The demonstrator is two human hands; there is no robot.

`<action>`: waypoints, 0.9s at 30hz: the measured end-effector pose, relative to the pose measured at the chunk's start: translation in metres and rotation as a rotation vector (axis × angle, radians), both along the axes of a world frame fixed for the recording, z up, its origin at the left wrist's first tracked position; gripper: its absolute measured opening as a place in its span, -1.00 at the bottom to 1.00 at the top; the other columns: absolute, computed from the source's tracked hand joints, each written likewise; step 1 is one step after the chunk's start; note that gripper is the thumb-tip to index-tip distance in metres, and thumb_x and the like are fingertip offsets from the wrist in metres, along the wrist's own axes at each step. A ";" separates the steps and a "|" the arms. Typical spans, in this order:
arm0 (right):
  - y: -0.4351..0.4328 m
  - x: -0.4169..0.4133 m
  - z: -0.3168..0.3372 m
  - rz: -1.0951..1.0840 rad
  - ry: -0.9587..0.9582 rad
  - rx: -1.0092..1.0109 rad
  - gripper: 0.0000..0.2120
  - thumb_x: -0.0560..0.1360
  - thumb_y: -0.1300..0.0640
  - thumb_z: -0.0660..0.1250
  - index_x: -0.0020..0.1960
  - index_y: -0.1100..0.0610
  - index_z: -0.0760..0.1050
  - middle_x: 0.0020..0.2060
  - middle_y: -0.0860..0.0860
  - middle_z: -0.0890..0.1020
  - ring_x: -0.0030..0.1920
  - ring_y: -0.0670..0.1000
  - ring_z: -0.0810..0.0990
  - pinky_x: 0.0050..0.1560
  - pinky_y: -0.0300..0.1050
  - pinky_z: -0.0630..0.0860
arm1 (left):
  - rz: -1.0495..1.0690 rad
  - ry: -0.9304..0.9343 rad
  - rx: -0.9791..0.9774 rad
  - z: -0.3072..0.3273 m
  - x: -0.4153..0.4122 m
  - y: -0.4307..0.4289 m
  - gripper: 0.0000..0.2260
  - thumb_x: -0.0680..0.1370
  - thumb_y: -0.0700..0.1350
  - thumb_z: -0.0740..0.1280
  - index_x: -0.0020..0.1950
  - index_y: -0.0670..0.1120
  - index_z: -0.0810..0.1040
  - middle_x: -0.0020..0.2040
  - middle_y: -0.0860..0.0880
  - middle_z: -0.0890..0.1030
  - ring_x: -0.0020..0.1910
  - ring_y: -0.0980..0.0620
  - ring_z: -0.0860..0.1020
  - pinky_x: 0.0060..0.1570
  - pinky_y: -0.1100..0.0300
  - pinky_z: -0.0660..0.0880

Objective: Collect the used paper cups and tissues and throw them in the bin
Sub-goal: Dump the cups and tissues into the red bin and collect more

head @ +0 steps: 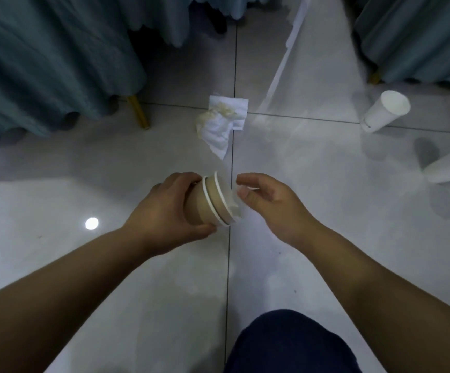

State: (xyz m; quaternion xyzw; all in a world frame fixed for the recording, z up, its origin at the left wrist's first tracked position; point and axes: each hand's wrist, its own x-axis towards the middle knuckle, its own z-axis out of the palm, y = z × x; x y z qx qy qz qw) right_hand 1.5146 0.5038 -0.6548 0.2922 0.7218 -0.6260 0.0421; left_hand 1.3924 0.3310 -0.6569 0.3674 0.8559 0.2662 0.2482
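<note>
At 6 o'clock, nearest of all, a knee in dark blue cloth pokes in over the pale tiled floor. Both bare forearms reach up from the lower corners toward the middle of the view.

The left hand grasps a stack of brown paper cups, fingers over the top and thumb underneath. The stack lies on its side above the floor, with the white rims and the open mouth turned toward 3 o'clock. The right hand sits just beside that mouth, its fingers loosely curled, with forefinger and thumb close together. Something white and blurred shows at the mouth of the cups between the two hands. Whether the right hand pinches it or holds nothing cannot be told.

Beyond the hands at 12 o'clock, a crumpled white tissue with yellowish stains lies on the floor, across a tile joint.

At 2 o'clock a white paper cup lies tipped over on the tiles. A second white cup lies on its side at 3 o'clock, cut by the frame's edge.

At 10 o'clock a gold chair leg stands under a hanging teal cover. More teal cloth hangs at 1 o'clock.
</note>
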 end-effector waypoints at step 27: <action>0.107 -0.154 0.017 0.261 -0.518 0.513 -0.61 0.52 -0.07 0.34 0.28 0.05 0.41 0.13 0.02 0.56 0.06 0.03 0.54 0.03 -0.11 0.50 | 0.190 -0.127 0.133 -0.005 -0.172 0.060 -0.26 0.21 0.03 0.61 0.30 0.00 0.39 0.21 0.01 0.51 0.13 0.04 0.52 0.10 0.06 0.53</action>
